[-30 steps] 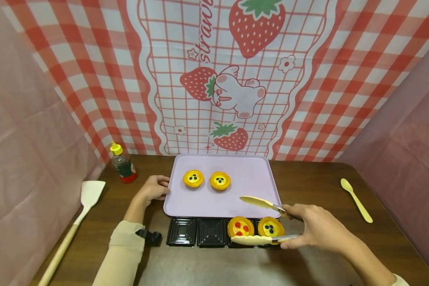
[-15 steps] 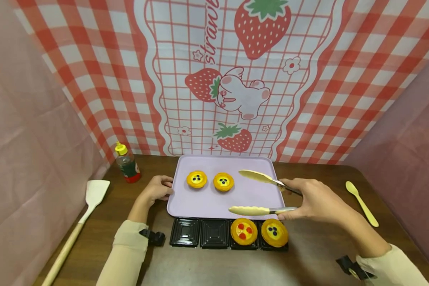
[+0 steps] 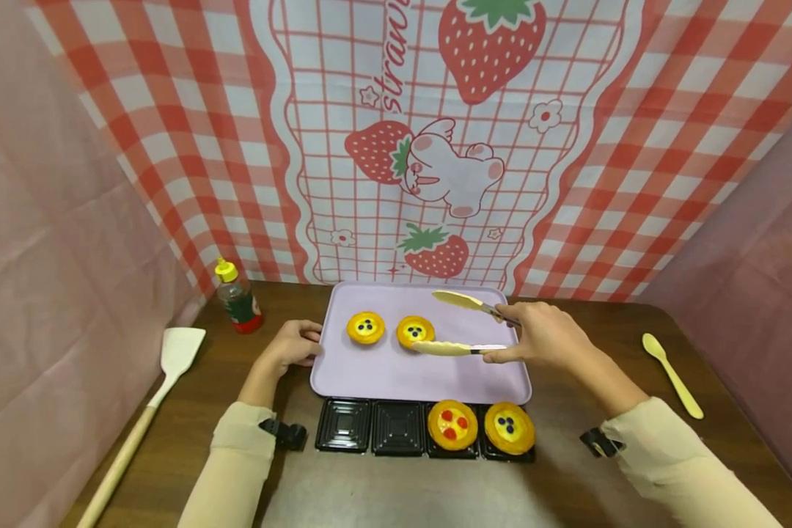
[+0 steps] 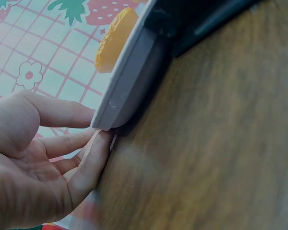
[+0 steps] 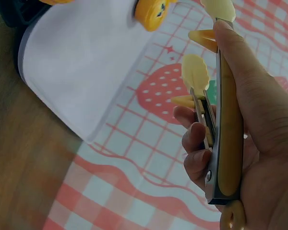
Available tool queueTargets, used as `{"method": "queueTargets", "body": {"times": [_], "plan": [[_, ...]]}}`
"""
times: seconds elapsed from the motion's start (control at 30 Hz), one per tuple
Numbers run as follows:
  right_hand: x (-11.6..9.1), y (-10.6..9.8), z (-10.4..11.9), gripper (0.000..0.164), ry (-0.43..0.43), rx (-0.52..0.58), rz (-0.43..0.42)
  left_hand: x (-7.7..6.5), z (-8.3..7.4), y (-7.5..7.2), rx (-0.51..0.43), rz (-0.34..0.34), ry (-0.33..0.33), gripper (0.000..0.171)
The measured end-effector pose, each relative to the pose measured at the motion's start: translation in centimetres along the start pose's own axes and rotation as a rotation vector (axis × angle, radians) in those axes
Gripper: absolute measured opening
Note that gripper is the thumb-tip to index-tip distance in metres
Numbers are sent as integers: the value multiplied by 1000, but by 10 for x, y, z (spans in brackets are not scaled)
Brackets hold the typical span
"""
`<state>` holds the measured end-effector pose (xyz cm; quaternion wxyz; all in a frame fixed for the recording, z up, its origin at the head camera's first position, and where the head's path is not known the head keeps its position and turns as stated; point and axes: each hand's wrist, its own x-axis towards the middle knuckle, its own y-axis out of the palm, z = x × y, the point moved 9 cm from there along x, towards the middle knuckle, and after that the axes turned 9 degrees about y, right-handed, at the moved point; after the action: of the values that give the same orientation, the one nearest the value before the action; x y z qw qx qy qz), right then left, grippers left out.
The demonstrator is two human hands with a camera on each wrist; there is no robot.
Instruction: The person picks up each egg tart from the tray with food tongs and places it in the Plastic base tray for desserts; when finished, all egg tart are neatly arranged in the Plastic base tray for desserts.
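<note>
A lilac tray (image 3: 369,378) bears two egg tarts topped with blue dots, a left tart (image 3: 366,328) and a right tart (image 3: 414,332). My left hand (image 3: 292,345) pinches the tray's left rim, with fingers on both sides of it in the left wrist view. My right hand (image 3: 544,337) grips a pair of tongs (image 5: 230,120) with cream tips. The tongs are spread over the tray, their near tip overlapping the lower edge of the right tart in the head view. Whether that tip touches the tart, I cannot tell.
Before the tray lies a black sectioned container (image 3: 399,427). Its right sections hold a red-topped tart (image 3: 452,425) and a blue-dotted tart (image 3: 510,428). A squeeze bottle (image 3: 239,299) and a spatula (image 3: 165,381) are at left, a yellow spoon (image 3: 673,378) at right.
My right hand has carried the spread tongs away from the container, forward and a little left, over the tray. My left hand stays at the tray's left edge.
</note>
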<state>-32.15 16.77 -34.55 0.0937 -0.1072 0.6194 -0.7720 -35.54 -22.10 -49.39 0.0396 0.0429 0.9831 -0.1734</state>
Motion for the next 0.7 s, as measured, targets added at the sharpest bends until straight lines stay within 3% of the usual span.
{"method": "queueTargets", "body": {"times": [0.27, 0.7], "plan": [[22, 17, -5, 105, 23, 45, 57, 0, 1, -2, 13, 0, 0, 46], [31, 31, 2, 98, 13, 2, 93, 0, 2, -2, 8, -4, -7, 46]]}}
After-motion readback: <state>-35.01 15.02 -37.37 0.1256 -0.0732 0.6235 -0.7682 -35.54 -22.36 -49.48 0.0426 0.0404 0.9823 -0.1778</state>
